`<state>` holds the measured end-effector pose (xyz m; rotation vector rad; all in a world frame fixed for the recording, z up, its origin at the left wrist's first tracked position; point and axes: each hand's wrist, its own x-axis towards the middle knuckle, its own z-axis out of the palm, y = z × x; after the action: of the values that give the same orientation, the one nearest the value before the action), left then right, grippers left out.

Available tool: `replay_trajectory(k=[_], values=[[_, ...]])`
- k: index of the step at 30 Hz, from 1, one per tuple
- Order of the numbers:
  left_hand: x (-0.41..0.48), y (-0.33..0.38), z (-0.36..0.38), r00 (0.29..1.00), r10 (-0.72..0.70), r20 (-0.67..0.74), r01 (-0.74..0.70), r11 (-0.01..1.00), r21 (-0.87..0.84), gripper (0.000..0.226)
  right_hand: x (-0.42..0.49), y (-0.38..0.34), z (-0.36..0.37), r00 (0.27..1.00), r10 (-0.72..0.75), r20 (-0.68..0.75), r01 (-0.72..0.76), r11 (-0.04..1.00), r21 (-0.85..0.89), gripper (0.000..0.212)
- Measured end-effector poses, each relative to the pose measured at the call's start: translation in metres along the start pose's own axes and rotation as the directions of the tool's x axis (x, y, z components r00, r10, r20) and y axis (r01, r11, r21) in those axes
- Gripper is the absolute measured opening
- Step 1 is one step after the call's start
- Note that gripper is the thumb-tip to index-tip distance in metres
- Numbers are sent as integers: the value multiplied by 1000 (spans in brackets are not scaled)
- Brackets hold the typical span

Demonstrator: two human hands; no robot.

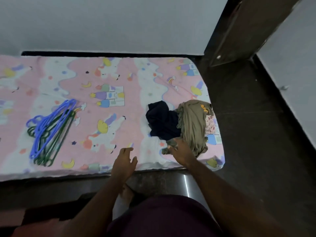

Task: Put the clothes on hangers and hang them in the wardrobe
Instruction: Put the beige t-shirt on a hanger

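Note:
A pile of clothes lies on the right end of the bed: a dark navy garment (162, 121), an olive-tan garment with orange print (193, 124) and a pink patterned piece (210, 124) under it. My right hand (181, 151) reaches onto the near edge of the olive garment, fingers on a fold of cloth; whether it grips is unclear. My left hand (125, 159) hovers over the bed's front edge, fingers spread, holding nothing. A bunch of blue and green plastic hangers (49, 130) lies on the left of the bed.
The bed (106, 79) has a pink cartoon-print sheet and a dark frame. A dark wooden panel (239, 29), maybe a wardrobe door, stands at the right by the grey wall. Dark floor runs along the right side.

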<state>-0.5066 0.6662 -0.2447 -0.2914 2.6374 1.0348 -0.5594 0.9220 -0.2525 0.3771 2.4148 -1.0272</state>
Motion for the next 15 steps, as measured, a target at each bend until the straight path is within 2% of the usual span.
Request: replay_trajectory(k=[4,7,11,15], values=[[37,-4,-12,982,20,188,-25,999,25,63,9,-30,-4,997,35,-67,-37,999,-29,60],[60,-1,-17,956,1,295,-20,998,61,69,18,-38,-1,993,73,-89,-75,997,-13,59],[83,9,-16,950,-11,312,7,1000,15,68,33,-31,4,990,111,-83,-113,993,-23,58],[106,27,-13,950,-11,312,-10,998,65,67,62,-22,-5,985,120,-120,-117,993,34,55]])
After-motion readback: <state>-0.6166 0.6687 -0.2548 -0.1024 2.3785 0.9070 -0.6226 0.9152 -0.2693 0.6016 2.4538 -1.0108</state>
